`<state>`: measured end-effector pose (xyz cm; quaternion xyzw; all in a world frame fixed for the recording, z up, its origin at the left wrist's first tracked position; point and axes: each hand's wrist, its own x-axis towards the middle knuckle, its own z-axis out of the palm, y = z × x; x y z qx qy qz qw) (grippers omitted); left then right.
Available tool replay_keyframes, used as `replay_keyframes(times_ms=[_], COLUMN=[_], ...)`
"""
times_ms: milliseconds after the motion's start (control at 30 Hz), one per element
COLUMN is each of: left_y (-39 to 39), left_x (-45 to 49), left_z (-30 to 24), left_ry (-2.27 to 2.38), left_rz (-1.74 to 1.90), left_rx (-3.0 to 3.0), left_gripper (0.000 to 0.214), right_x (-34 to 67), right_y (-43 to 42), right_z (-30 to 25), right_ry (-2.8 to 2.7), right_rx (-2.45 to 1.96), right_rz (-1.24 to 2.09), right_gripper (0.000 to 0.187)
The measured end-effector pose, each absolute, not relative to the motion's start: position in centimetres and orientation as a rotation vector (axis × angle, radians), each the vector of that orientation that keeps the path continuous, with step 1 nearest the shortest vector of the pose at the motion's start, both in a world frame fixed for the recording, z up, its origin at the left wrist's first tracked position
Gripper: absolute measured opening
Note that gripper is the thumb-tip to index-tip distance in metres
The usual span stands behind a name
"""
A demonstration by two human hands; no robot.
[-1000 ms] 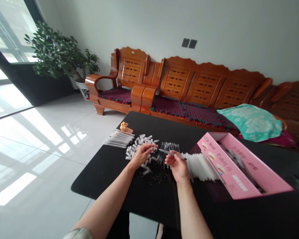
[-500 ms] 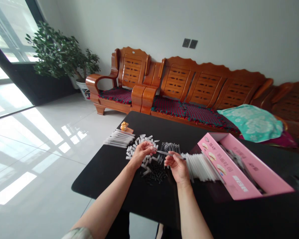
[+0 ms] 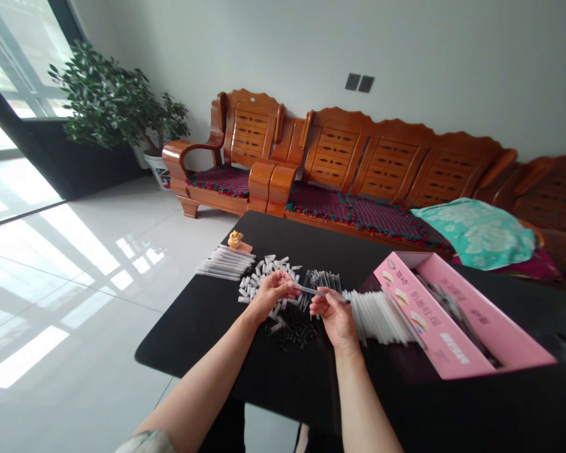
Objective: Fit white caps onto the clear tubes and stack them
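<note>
My right hand [image 3: 332, 313] pinches a thin pen refill [image 3: 317, 291] that points left. My left hand [image 3: 270, 293] is closed on a small white pen cap at the refill's left tip, the two hands nearly touching. Under the hands lie a heap of white caps [image 3: 264, 274], a pile of small black parts [image 3: 295, 331] and a bunch of clear refills [image 3: 323, 279]. A fan of white pen barrels [image 3: 380, 314] lies right of my right hand.
A black table [image 3: 207, 321] holds everything. An open pink box [image 3: 457, 321] stands at the right. A second bundle of white barrels [image 3: 226, 262] and a small orange figurine [image 3: 234, 238] lie at the far left. Wooden sofas stand behind; the table's left edge drops to tiled floor.
My left hand lifted from the cap heap with a cap and moved right to meet the refill's tip. My right hand stayed almost in place.
</note>
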<state>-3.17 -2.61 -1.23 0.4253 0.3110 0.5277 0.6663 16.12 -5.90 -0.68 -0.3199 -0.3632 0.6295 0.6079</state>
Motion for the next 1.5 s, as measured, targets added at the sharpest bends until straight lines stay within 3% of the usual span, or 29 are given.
replay_keyframes(times_ms=[500,1033,1267,1500], left_y=[-3.4,-5.5,-4.3,-0.5], left_x=[-3.3,-0.5,-1.6,-9.7], left_z=[-0.3,0.4,0.5,1.0], left_ry=[0.897,1.038,1.003,1.287], left_rz=[0.986,1.273,1.318,1.7], left_rx=[1.413,2.074,1.857,1.311], left_gripper=[0.04,0.019,0.026,0.03], right_x=[16.0,17.4,17.0,17.1], right_y=[-5.8,-5.0,-5.2,-5.7], right_z=[-0.8,-1.7,-1.5,-1.1], right_ry=[-0.841,-0.563,-0.631,-0.741], right_rx=[-0.821,-0.849,-0.771,-0.695], right_rz=[1.396,1.461,1.488,1.482], right_gripper=[0.024,0.022,0.027,0.039])
